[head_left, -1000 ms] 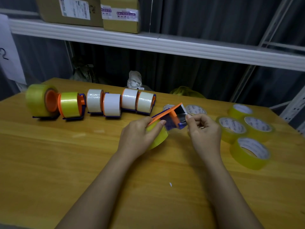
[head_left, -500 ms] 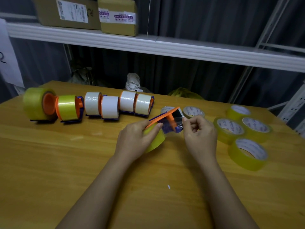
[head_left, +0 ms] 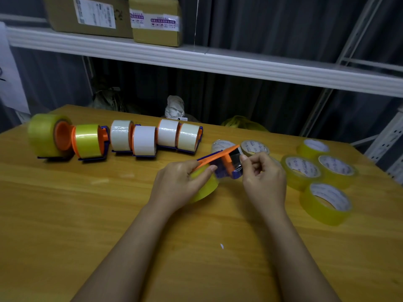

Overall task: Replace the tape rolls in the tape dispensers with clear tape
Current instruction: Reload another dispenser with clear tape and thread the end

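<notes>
- An orange-and-blue tape dispenser [head_left: 226,163] is held just above a wooden table [head_left: 65,214], at its middle, between two bare hands.
- The dispenser is gripped by the left hand [head_left: 181,186], fingers curled round its yellowish roll [head_left: 206,188] and thumb laid along the orange plate.
- The loose end of clear tape [head_left: 236,159] at the dispenser's front is pinched by the right hand [head_left: 263,182], thumb and forefinger closed on it, the other fingers curled.
- Six loaded dispensers are lined up along the far left of the table: a large yellowish one [head_left: 46,136], a second yellowish one [head_left: 89,141] just beside it, and four white-rolled ones [head_left: 156,137] in a close row.
- Four loose yellowish rolls [head_left: 322,177] are laid flat in a cluster at the right of the table, well apart from the row.
- Two further loose rolls [head_left: 254,147] are seen lying just behind the held dispenser, partly hidden by it.
- A white shelf [head_left: 218,62] is seen above the table, with two labelled cardboard boxes [head_left: 122,16] set on it.
</notes>
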`<control>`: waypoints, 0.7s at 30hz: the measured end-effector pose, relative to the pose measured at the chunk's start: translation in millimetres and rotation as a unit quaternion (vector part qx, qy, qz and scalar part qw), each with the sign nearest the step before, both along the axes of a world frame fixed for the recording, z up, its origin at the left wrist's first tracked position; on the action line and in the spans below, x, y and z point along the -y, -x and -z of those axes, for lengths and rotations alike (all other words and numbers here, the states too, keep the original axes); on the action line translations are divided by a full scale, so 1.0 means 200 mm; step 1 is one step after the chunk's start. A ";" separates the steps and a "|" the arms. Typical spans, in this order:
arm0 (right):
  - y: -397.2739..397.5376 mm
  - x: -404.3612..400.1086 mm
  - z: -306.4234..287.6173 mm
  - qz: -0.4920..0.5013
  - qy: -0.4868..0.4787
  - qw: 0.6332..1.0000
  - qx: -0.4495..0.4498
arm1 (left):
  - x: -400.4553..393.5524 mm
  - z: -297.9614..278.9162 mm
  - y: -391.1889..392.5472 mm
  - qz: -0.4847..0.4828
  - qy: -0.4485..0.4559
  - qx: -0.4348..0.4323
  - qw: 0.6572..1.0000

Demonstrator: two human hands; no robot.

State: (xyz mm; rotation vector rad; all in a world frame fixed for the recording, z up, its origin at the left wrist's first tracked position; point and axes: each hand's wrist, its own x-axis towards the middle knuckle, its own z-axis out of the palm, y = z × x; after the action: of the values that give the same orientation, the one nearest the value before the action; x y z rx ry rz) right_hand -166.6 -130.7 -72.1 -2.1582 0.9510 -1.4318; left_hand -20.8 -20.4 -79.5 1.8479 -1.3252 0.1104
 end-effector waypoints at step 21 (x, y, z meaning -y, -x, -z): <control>-0.01 0.07 0.06 -0.030 0.148 0.989 -0.002 | -0.02 -0.02 0.00 0.004 -0.016 -0.021 1.000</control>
State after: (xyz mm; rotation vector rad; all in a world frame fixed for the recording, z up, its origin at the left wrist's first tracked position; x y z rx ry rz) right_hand -164.2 -144.7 -83.2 -2.3754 0.7050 -1.6260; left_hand -21.5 -15.5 -75.0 1.8619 -1.3114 0.0468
